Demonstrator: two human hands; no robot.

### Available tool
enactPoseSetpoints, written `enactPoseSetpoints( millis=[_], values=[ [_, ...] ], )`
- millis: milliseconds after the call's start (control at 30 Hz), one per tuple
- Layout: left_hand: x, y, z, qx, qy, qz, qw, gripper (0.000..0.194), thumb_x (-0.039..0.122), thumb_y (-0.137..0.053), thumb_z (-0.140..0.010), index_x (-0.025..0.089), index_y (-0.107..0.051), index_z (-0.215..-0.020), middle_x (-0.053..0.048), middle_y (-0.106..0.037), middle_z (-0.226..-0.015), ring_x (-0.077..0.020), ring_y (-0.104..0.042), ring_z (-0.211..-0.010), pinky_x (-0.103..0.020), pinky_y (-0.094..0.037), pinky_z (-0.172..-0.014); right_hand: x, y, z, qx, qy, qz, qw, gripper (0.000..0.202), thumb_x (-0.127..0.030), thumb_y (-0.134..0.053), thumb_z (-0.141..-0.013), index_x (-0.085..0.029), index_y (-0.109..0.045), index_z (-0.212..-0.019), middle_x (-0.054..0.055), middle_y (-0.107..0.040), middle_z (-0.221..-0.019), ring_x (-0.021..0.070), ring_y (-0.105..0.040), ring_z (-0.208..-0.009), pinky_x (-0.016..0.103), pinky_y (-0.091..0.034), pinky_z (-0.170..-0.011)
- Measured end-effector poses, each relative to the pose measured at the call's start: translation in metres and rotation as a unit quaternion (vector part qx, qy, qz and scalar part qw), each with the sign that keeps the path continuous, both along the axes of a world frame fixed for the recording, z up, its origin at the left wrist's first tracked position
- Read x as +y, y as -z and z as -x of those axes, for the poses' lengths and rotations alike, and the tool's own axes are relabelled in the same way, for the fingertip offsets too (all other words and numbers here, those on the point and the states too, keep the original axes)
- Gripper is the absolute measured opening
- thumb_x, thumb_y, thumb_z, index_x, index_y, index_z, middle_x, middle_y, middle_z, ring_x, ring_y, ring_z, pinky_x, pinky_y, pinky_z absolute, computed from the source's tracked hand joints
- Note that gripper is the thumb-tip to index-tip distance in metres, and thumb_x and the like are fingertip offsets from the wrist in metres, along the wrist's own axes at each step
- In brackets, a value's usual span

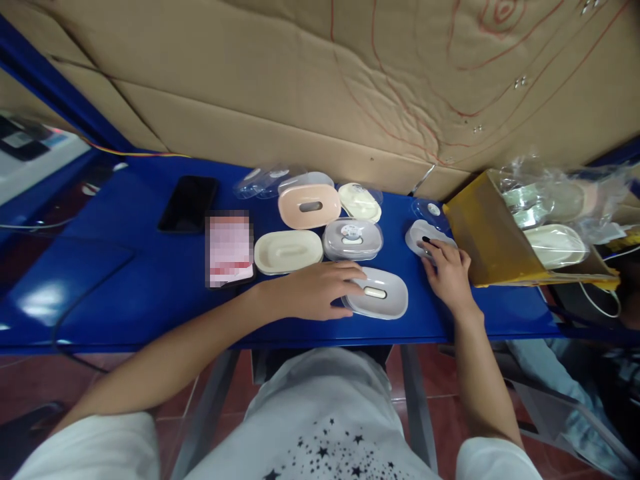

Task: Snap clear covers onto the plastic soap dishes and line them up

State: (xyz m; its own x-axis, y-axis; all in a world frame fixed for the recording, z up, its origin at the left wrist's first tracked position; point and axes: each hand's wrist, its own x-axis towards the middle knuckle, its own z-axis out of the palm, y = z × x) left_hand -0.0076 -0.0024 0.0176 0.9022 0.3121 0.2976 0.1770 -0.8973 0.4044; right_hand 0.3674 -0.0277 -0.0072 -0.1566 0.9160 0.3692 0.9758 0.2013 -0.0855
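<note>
My left hand (333,291) has its fingers and thumb around the left end of a pale grey oval soap dish (391,307) with a slot in its middle. Over to the right, the fingers of my right hand (449,270) grip a smaller pale grey dish piece (416,235) with a dark opening. Behind my left hand stand a grey soap dish under a clear lid (353,240) and a cream dish (289,251). Farther back are a peach dish (295,207) and another cream dish (359,202).
Clear plastic lids (270,180) lie along the back, and one clear lid (429,210) lies behind my right hand. An open cardboard box (480,227) holds bagged dishes at the right. A black phone (187,203) and a blurred pink item (229,247) lie left on the blue table (135,293).
</note>
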Motion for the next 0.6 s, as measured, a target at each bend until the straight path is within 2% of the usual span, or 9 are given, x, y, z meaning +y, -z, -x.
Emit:
enactPoseSetpoints(
  millis=[100, 167, 233, 300, 400, 500, 600],
  values=[
    [-0.005, -0.004, -0.002, 0.022, -0.006, -0.016, 1.000, 0.034, 0.028, -0.084, -0.095, 0.020, -0.076, -0.127, -0.011, -0.073, -0.147, -0.0307, -0.060, -0.146, -0.044, -0.051, -0.120, 0.011, -0.016, 0.020, 0.010, -0.082, -0.006, 0.997, 0.045, -0.030, -0.045, -0.112, -0.027, -0.062, -0.153, 0.014, -0.067, -0.155, 0.0343, -0.061, -0.143, 0.058, -0.039, -0.119],
    [-0.013, -0.004, -0.004, 0.043, -0.015, -0.044, 0.998, 0.032, 0.027, -0.085, -0.095, 0.018, -0.076, -0.124, -0.012, -0.073, -0.146, -0.0331, -0.059, -0.147, -0.046, -0.052, -0.119, 0.033, -0.026, 0.037, 0.008, -0.144, 0.012, 0.989, 0.048, -0.028, -0.042, -0.113, -0.027, -0.058, -0.158, 0.013, -0.063, -0.161, 0.0330, -0.057, -0.150, 0.057, -0.039, -0.122],
    [-0.023, -0.002, -0.003, 0.062, -0.031, -0.061, 0.996, 0.034, 0.028, -0.084, -0.096, 0.016, -0.075, -0.126, -0.014, -0.071, -0.149, -0.0344, -0.058, -0.149, -0.047, -0.052, -0.120, 0.066, -0.031, 0.056, 0.006, -0.187, 0.038, 0.982, 0.051, -0.027, -0.040, -0.112, -0.026, -0.055, -0.161, 0.012, -0.057, -0.167, 0.0323, -0.052, -0.156, 0.058, -0.037, -0.125],
    [-0.036, 0.000, 0.000, 0.068, -0.054, -0.058, 0.995, 0.037, 0.030, -0.081, -0.099, 0.016, -0.072, -0.133, -0.014, -0.068, -0.153, -0.0341, -0.056, -0.152, -0.048, -0.051, -0.122, 0.102, -0.030, 0.072, 0.011, -0.205, 0.061, 0.977, 0.052, -0.027, -0.044, -0.110, -0.024, -0.056, -0.160, 0.013, -0.054, -0.169, 0.0336, -0.049, -0.158, 0.061, -0.036, -0.126],
    [-0.059, 0.003, 0.006, 0.066, -0.094, -0.038, 0.993, 0.040, 0.031, -0.076, -0.103, 0.018, -0.066, -0.140, -0.013, -0.065, -0.158, -0.0326, -0.052, -0.157, -0.048, -0.049, -0.126, 0.141, -0.024, 0.085, 0.024, -0.203, 0.080, 0.976, 0.044, -0.031, -0.055, -0.106, -0.021, -0.066, -0.147, 0.016, -0.064, -0.159, 0.0369, -0.057, -0.150, 0.061, -0.039, -0.122],
    [-0.077, 0.011, 0.007, 0.047, -0.137, -0.018, 0.989, 0.040, 0.034, -0.075, -0.105, 0.019, -0.064, -0.140, -0.014, -0.062, -0.160, -0.0324, -0.048, -0.160, -0.049, -0.050, -0.128, 0.145, -0.021, 0.081, 0.036, -0.184, 0.067, 0.980, 0.030, -0.031, -0.052, -0.108, -0.020, -0.075, -0.124, 0.016, -0.077, -0.136, 0.0352, -0.068, -0.131, 0.058, -0.043, -0.117],
    [-0.084, 0.022, 0.003, -0.004, -0.167, 0.004, 0.986, 0.035, 0.036, -0.072, -0.106, 0.020, -0.064, -0.137, -0.014, -0.063, -0.156, -0.0316, -0.047, -0.161, -0.052, -0.049, -0.129, 0.131, -0.023, 0.065, 0.046, -0.160, 0.039, 0.985, 0.034, -0.034, -0.045, -0.112, -0.021, -0.073, -0.125, 0.015, -0.077, -0.131, 0.0343, -0.068, -0.127, 0.057, -0.042, -0.118]
  ],
)
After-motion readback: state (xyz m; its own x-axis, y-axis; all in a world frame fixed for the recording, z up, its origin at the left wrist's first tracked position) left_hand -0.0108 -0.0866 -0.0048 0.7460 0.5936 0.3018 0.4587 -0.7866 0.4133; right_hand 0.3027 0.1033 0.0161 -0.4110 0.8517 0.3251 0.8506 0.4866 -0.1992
